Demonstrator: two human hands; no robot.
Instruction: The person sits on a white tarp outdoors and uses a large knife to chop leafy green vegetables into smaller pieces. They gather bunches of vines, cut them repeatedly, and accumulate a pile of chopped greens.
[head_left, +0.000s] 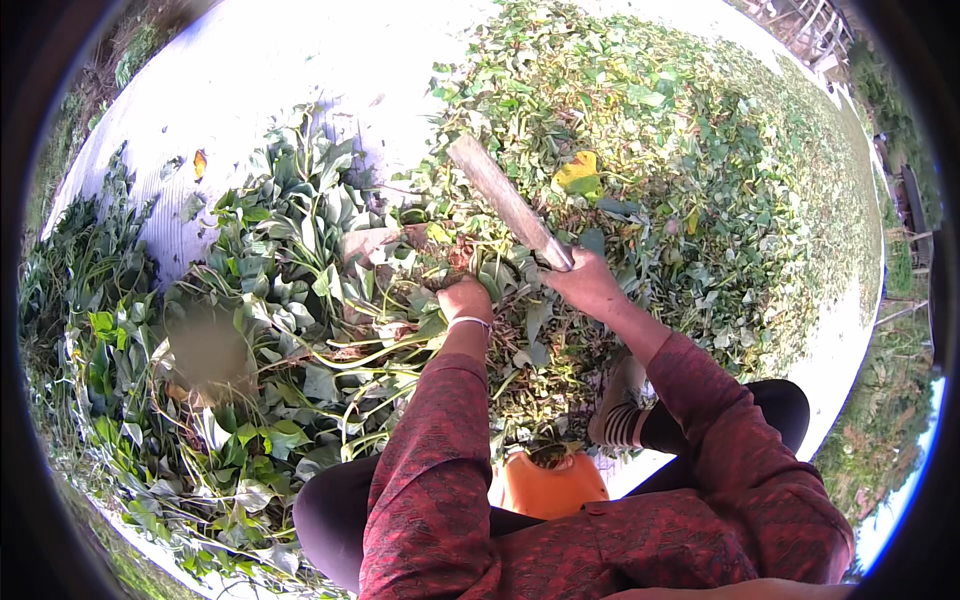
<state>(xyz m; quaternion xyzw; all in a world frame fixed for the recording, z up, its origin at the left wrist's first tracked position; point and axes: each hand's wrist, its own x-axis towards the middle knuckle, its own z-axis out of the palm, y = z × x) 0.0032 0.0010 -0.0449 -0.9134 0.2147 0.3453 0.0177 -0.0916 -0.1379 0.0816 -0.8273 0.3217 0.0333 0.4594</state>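
My left hand (465, 301), with a white band at the wrist, is closed around a bunch of long leafy vines (360, 358). The stems trail away to the left. A wooden block (369, 241) shows partly under the leaves, just beyond that hand. In my right hand (589, 283) is a large knife, its long, broad blade (506, 196) pointing up and to the left. The blade is raised beside the bunch, and its handle is hidden in my fist. Chopped leaves and stems (675, 217) lie spread beyond and to the right of both hands.
A large pale sheet (247, 75) lies under the greenery. Whole vines (247, 442) are heaped at left. One yellow leaf (577, 174) rests on the chopped pile. An orange plastic object (551, 486) sits between my legs, near my foot in a striped sock (622, 412).
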